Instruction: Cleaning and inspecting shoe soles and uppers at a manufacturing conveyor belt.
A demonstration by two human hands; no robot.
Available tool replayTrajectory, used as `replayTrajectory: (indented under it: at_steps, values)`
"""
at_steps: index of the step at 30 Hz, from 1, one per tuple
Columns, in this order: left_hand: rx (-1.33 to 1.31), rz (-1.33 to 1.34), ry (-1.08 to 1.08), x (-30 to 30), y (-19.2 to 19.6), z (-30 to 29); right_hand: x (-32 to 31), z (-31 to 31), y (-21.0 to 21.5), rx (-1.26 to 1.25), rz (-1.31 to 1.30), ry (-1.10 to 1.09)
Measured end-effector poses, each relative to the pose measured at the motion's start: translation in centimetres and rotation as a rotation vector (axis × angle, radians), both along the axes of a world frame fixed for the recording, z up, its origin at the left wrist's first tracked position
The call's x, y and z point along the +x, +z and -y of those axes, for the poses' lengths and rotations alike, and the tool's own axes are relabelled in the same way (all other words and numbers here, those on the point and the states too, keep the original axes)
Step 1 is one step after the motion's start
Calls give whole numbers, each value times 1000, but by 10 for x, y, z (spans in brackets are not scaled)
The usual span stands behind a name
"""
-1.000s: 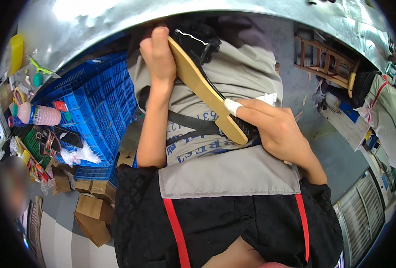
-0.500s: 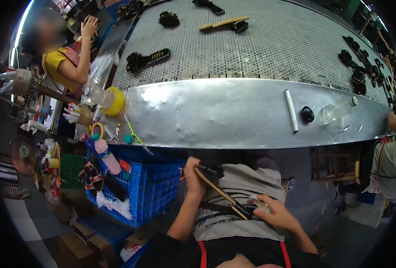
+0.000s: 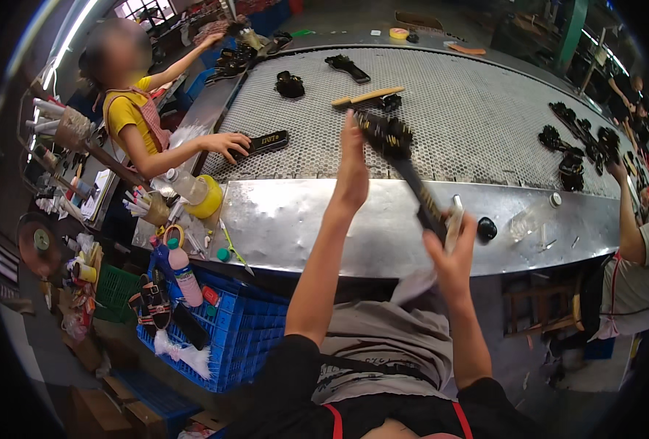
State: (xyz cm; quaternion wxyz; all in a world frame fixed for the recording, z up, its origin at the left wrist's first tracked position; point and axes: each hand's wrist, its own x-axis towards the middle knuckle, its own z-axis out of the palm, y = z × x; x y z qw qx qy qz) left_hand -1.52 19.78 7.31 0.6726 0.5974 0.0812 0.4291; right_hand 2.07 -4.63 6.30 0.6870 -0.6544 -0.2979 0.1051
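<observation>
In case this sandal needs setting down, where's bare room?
Metal ledge: between the green tool and left forearm. Mesh surface: between the held sandal and black sandals at right. Crowded: ledge's left end, with clear bottle and yellow roll.

Sandal [image 3: 406, 164] between hands [image 3: 452, 252], mesh [image 3: 471, 113] beyond, crate [image 3: 255, 344] left (nearer)

From head height, the left fisheye camera faces forward and steeply down, the bare left hand [image 3: 352, 175] and right hand [image 3: 453, 256] near it around mid-view; beyond the fingers [image 3: 466, 235] its wide field reaches the honeycomb-mesh worktable [image 3: 471, 110], below them the grey apron [image 3: 383, 333], left of them the blue plastic crate [image 3: 255, 351], straight edges bending toward its rim
</observation>
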Motion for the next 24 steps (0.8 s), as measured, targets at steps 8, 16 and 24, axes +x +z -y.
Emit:
replayTrajectory:
  at_steps: [8,16,24]
  values:
    - [983,-766,66,-37,-71,44,42,-57,-26,-411,427,-132]
    - [1083,-879,215,-103,-96,83,-7,-32,-73,-235,234,-82]
    - [1053,-911,225,-99,-86,80,0,-34,-69,-157,36,87]
